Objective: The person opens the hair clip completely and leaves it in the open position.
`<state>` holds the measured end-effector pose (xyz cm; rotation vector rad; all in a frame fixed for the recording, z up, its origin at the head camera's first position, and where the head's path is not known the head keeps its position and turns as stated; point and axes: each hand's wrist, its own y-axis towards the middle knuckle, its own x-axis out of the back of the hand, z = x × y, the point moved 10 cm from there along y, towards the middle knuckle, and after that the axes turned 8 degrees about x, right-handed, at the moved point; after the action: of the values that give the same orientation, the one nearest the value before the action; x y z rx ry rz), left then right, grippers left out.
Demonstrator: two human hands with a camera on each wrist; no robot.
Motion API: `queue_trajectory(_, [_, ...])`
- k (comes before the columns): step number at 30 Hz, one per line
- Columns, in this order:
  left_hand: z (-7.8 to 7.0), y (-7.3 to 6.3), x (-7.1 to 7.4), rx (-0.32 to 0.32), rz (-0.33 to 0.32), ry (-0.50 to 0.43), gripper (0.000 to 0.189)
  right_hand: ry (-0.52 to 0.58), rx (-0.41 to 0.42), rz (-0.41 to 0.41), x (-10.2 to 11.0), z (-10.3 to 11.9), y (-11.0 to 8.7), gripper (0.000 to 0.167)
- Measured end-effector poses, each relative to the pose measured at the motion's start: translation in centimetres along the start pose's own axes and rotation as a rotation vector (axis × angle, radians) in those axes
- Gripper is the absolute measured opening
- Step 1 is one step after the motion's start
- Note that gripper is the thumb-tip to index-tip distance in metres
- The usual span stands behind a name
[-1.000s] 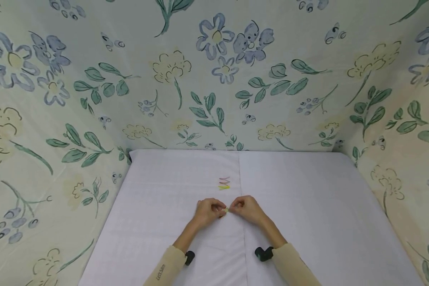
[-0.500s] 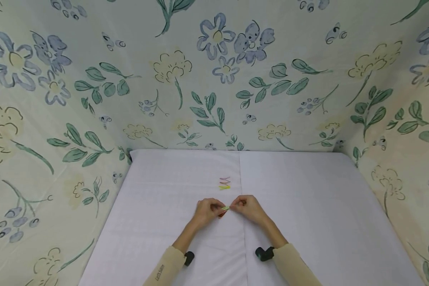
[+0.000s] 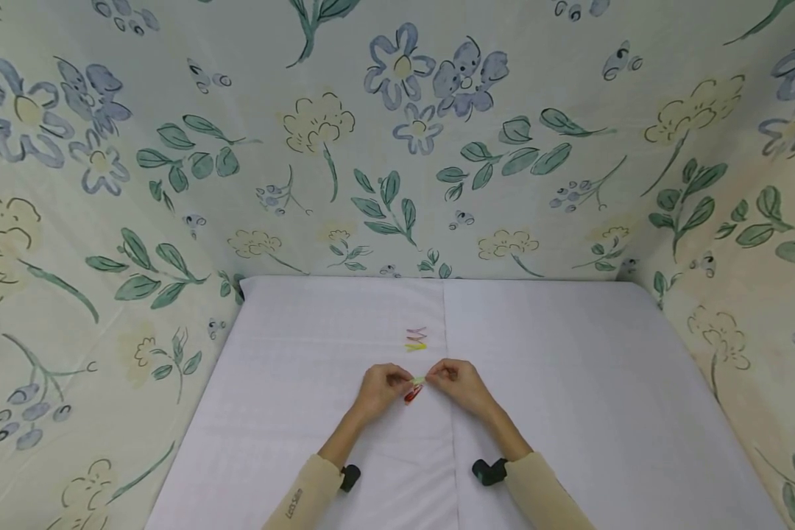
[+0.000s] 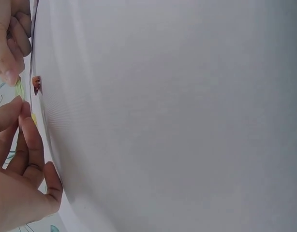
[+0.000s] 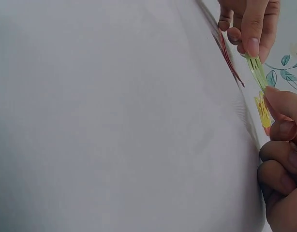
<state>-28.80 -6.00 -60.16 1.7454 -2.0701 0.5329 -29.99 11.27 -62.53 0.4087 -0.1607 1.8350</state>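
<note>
A light green snap hair clip [image 5: 256, 72] is stretched between my two hands. My left hand [image 3: 384, 390] pinches one end between thumb and forefinger, and my right hand [image 3: 462, 384] pinches the other. In the right wrist view the clip's slotted body shows clearly between the fingertips. Just below it in the head view, a dark red hair clip [image 3: 412, 395] lies on the white cloth. Farther back, a yellow hair clip [image 3: 415, 347] sits in front of thin reddish clips [image 3: 416, 334] laid in a zigzag.
A white cloth [image 3: 556, 368] with a seam covers the table. Floral fabric [image 3: 344, 184] hangs behind it and at both sides. A black wrist camera [image 3: 489, 471] sits by the right sleeve, another [image 3: 351, 478] by the left.
Both hands have shifted slightly away from the body with the green hair clip, which shows more plainly. The dark red hair clip below has come into view from behind my left fingers.
</note>
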Motion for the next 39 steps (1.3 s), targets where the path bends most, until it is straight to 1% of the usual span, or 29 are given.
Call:
queue_trajectory(4, [-0.1, 0.0, 0.2, -0.001, -0.018, 0.005, 0.003, 0.008, 0.015, -0.016, 0.0, 0.1, 0.0, 0.008])
queue_trajectory(15, [0.0, 0.4, 0.6, 0.027, -0.062, -0.01, 0.004, 0.011, 0.035, -0.03, 0.0, 0.1, -0.1, 0.009])
queue_trajectory(18, [0.0, 0.4, 0.7, 0.035, -0.08, -0.017, 0.005, 0.013, 0.046, -0.048, 0.1, 0.2, 0.0, 0.011])
queue_trajectory(21, [-0.2, 0.4, 0.9, 0.021, -0.106, -0.025, 0.004, 0.031, 0.052, -0.071, 0.1, 0.4, 0.0, 0.011])
queue_trajectory(26, [-0.9, 0.4, 1.4, -0.047, -0.172, -0.021, 0.004, 0.045, 0.06, -0.105, 0.1, 0.7, 0.2, 0.011])
queue_trajectory(32, [-1.9, 0.5, 1.9, -0.176, -0.223, -0.02, 0.007, 0.025, 0.084, -0.096, 0.0, 1.5, 0.4, 0.01])
queue_trajectory(36, [-2.4, 0.9, 2.1, -0.221, -0.214, -0.01, 0.008, 0.051, 0.088, -0.074, 0.0, 1.8, 0.7, 0.01])
queue_trajectory(39, [-2.4, 1.2, 2.2, -0.216, -0.176, -0.022, 0.006, 0.068, 0.098, -0.06, 0.0, 1.8, 0.8, 0.011])
